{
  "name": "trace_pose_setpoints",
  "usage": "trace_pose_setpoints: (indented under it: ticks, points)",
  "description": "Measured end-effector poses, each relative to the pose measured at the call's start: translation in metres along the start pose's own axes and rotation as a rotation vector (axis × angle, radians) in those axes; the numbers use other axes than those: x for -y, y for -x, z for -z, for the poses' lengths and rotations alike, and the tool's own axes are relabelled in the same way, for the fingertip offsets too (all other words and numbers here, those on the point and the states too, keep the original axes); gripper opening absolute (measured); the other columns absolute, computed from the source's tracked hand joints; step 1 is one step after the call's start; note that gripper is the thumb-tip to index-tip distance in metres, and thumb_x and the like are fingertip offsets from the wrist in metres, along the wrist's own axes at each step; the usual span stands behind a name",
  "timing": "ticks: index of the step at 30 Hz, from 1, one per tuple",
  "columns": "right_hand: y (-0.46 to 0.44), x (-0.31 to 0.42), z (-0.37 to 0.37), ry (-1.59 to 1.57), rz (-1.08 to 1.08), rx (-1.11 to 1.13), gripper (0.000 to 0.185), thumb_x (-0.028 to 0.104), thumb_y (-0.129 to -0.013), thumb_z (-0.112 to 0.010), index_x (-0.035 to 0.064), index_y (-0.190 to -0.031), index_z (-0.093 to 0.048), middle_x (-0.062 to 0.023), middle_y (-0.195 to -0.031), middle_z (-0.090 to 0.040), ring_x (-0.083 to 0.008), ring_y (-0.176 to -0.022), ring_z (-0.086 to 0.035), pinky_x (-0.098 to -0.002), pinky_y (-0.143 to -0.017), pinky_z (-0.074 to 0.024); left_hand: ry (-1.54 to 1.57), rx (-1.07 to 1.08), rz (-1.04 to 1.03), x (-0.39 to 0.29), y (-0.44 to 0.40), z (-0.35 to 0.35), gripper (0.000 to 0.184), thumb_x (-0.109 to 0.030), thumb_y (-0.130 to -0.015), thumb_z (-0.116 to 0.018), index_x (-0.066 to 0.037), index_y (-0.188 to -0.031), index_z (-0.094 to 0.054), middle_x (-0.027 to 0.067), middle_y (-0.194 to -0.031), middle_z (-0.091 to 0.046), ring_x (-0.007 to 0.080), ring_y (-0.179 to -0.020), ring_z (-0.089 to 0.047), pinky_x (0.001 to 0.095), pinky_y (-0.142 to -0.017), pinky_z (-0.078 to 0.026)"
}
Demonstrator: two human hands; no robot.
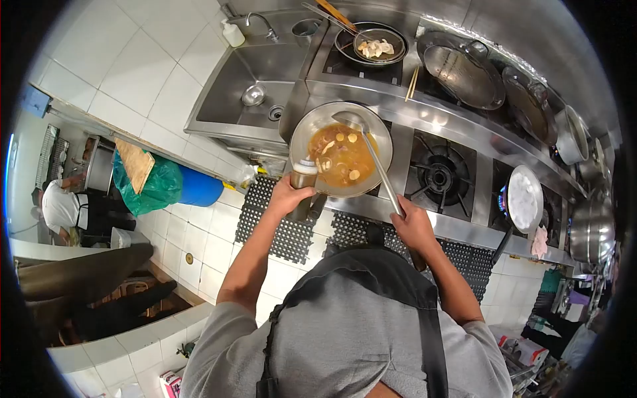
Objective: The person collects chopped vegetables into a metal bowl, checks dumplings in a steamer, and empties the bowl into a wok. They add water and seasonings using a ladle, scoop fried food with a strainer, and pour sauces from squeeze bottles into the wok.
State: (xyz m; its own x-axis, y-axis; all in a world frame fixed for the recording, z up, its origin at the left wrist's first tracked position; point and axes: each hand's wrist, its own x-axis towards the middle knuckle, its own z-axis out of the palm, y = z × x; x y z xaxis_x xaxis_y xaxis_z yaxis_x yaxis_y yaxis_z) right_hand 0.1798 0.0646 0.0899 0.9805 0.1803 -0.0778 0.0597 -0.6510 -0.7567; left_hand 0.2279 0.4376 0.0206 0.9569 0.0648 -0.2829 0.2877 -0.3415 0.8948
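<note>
My left hand (pixel 290 196) is wrapped round a squeeze bottle (pixel 303 182) with a pale cap and dark contents, held at the near left rim of a wide wok (pixel 305 123). Brown-orange broth with round pale slices (pixel 353 174) fills the wok's bottom. In my right hand (pixel 413 225) is the long handle of a ladle (pixel 375 156). The ladle's bowl rests at the far side of the wok, partly over the broth. Whether liquid is leaving the bottle I cannot tell.
A steel sink (pixel 232 73) holds a small metal bowl (pixel 253 95). Behind the wok, a strainer (pixel 391 33) with pale pieces sits over a pan. To the right are a burner (pixel 439 174) and a white-filled pan (pixel 524 199) over blue flame. A person (pixel 65 205) stands far left.
</note>
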Motion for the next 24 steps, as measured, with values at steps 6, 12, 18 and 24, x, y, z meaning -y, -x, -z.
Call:
trace_pose_setpoints:
  ticks: [6,12,18,24]
  points:
    - [0.002,0.001,0.004,-0.023,-0.074,0.011,0.051,0.016,-0.085,-0.069,-0.0060,-0.131,-0.060,-0.0309,-0.099,-0.070,-0.0443,-0.092,-0.070,-0.0458,-0.083,-0.0552,0.025,-0.031,-0.005,0.005,-0.006,0.011,0.059,-0.025,-0.069,-0.089,0.002,-0.117,-0.067,0.0113,-0.105,-0.075,0.0183,-0.093,-0.071,0.0324,-0.086,-0.056]
    - [0.001,-0.001,0.006,-0.062,0.009,-0.007,0.042,0.014,-0.088,-0.066,-0.0026,-0.126,-0.061,-0.0237,-0.086,-0.070,-0.0377,-0.073,-0.071,-0.0419,-0.071,-0.0559,-0.303,-0.067,-0.013,-0.040,-0.003,0.025,0.066,-0.032,-0.064,-0.086,0.000,-0.118,-0.067,0.0145,-0.108,-0.074,0.0248,-0.097,-0.072,0.0360,-0.090,-0.054]
    - [0.002,0.010,0.019,-0.582,-0.364,0.305,0.037,0.009,-0.093,-0.062,0.0037,-0.129,-0.063,0.0008,-0.071,-0.055,-0.0072,-0.051,-0.052,-0.0231,-0.048,-0.0442,-0.599,-0.058,-0.016,-0.082,-0.016,0.013,0.080,-0.041,-0.062,-0.081,-0.002,-0.129,-0.063,0.0196,-0.113,-0.073,0.0346,-0.106,-0.070,0.0399,-0.093,-0.054]
    - [0.009,0.019,0.038,-0.972,-0.490,0.454,0.035,0.012,-0.097,-0.061,0.0011,-0.130,-0.062,0.0008,-0.071,-0.057,-0.0090,-0.049,-0.053,-0.0234,-0.047,-0.0445,-0.870,0.015,0.058,-0.110,-0.027,-0.006,0.077,-0.041,-0.061,-0.079,-0.004,-0.127,-0.064,0.0199,-0.112,-0.073,0.0345,-0.105,-0.070,0.0420,-0.092,-0.055]
